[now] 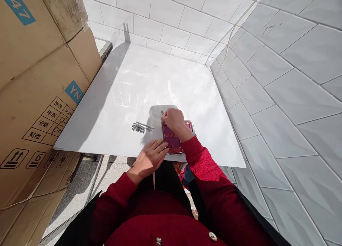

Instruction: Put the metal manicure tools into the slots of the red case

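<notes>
A purple-red manicure case point(173, 141) lies open near the front edge of the white table, a row of small loops across its inside. My right hand point(173, 119) is closed over the upper part of the case, and a thin metal tool point(162, 112) sticks out from its fingers; its kind cannot be made out. At the case's lower left edge, my left hand point(152, 156) holds on with its fingers curled over the rim; its thumb is hidden. Left of the case lies a small pile of metal manicure tools point(139, 127).
Large cardboard boxes point(34, 82) stand along the left of the table point(149, 75). White tiled walls close off the back and the right side point(288, 107). A thin cable point(235, 25) runs down the corner. My knees are under the table's front edge.
</notes>
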Demonstrator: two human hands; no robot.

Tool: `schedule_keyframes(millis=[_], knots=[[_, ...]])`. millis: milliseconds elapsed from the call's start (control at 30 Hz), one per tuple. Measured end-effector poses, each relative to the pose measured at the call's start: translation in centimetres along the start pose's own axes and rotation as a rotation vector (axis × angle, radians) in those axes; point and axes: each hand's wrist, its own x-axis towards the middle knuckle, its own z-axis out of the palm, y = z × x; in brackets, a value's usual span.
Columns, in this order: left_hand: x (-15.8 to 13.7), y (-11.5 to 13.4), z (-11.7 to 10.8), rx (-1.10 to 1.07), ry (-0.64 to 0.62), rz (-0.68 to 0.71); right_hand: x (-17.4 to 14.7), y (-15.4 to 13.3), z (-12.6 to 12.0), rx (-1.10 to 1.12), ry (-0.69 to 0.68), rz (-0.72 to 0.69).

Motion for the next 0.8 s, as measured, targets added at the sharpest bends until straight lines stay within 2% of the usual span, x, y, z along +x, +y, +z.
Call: schedule_keyframes(millis=[233,333,400,467,567,667,800], knots=[[0.7,-0.3,-0.7,-0.016,-0.036,0.020,0.4,-6.8,1.4,-0.031,-0.067,-0.349],[0.9,-0.5,-0.8,-0.010,-0.022,0.027,0.2,-8.2,2.1,-0.009,-0.058,-0.381],[1.0,-0.5,-0.8,-0.004,-0.025,0.025,-0.1,-7.9,2.0,0.044,-0.034,-0.405],[1.1,-0.5,-0.9,-0.007,-0.043,0.022,-0.5,-6.5,1.6,0.126,-0.007,-0.398],[1.3,-0.5,-1.0,0.008,-0.042,0.032,-1.9,-2.4,0.7,0.253,0.041,-0.273],[1.3,-0.5,-1.0,0.035,-0.051,0.024,-3.9,3.5,0.4,0.388,0.122,-0.104],[1.1,-0.7,-1.1,0.018,-0.080,0.007,-5.7,11.7,1.4,0.515,0.249,0.105]])
